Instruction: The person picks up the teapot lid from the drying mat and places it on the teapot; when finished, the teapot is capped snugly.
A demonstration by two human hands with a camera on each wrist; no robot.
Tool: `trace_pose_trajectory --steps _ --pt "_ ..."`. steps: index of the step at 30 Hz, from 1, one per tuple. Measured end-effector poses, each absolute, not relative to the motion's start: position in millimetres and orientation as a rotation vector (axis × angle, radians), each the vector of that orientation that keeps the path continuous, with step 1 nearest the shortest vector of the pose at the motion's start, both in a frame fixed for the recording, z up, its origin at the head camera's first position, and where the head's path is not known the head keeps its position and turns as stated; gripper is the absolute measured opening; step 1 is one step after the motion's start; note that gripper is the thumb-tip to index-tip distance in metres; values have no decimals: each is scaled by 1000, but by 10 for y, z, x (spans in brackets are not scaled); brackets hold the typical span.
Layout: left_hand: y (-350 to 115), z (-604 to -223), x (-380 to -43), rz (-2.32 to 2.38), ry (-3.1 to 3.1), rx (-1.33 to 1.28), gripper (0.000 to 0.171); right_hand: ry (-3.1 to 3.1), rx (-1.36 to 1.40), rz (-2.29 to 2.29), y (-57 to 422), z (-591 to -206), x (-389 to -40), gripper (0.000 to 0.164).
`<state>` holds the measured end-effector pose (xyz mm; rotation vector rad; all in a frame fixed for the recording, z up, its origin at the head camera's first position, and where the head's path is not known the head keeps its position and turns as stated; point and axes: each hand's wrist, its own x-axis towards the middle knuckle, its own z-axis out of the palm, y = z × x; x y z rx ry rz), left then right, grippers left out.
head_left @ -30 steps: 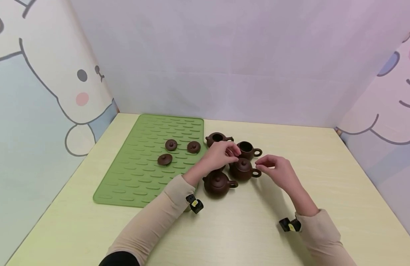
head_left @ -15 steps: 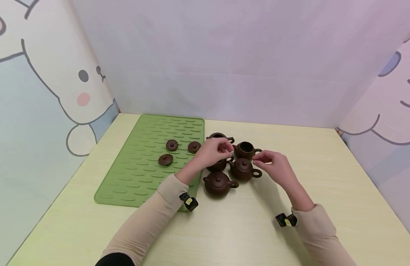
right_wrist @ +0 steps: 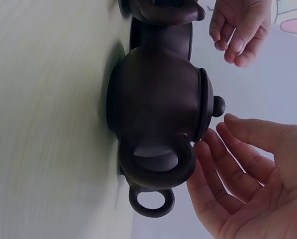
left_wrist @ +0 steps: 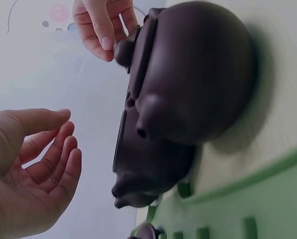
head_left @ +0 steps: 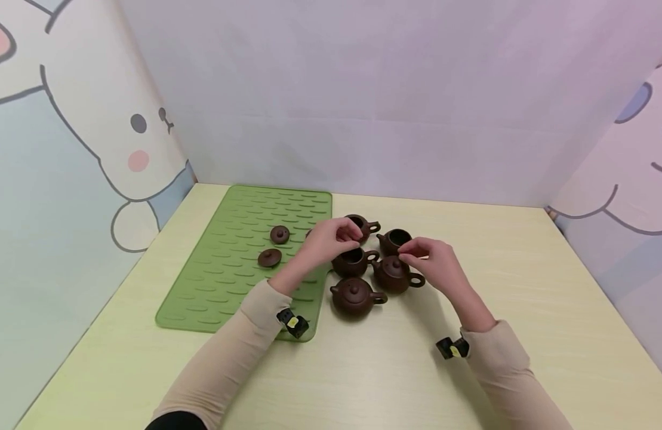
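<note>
Several small dark brown teapots stand close together on the table in the head view. A lid covers the front teapot (head_left: 353, 298) and the right teapot (head_left: 392, 276); the middle teapot (head_left: 351, 264), the back teapot (head_left: 369, 227) and the back-right teapot (head_left: 392, 241) have uncovered mouths. My left hand (head_left: 332, 241) hovers above the mat's right edge near the middle teapot, fingers loosely bent around nothing. Beside the right teapot's lid knob (right_wrist: 219, 106) are the fingertips of my right hand (head_left: 437, 264), with a gap between thumb and fingers.
A green textured mat (head_left: 212, 292) lies left of the teapots. On it rest a round lid (head_left: 279, 234) and another lid (head_left: 269, 258); a third is mostly hidden behind my left hand. Fabric walls (head_left: 363, 155) enclose the table's back and sides.
My left hand has drawn away leftward from the right teapot toward the mat, uncovering the middle teapot. My right hand has moved left, its fingertips now close to the right teapot's lid knob.
</note>
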<state>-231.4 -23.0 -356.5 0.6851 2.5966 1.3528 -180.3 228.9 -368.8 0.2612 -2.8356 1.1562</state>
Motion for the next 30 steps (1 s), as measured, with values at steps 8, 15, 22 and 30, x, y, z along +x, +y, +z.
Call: trace_pose_trajectory --steps 8,15,22,30 --pt "-417 -3540 -2325 1376 2591 635 21 -2848 268 1163 2182 -3695 -1892 16" --pt "-613 -3576 -2322 1369 2644 579 17 -2841 277 1177 2098 -3727 -1978 16" --pt "-811 -3662 -2360 1400 2662 516 17 -2839 288 1182 2033 -3776 -2027 13" --pt "-1036 -3718 -2353 1426 2684 440 20 -2841 302 1194 1966 -3800 -2062 16"
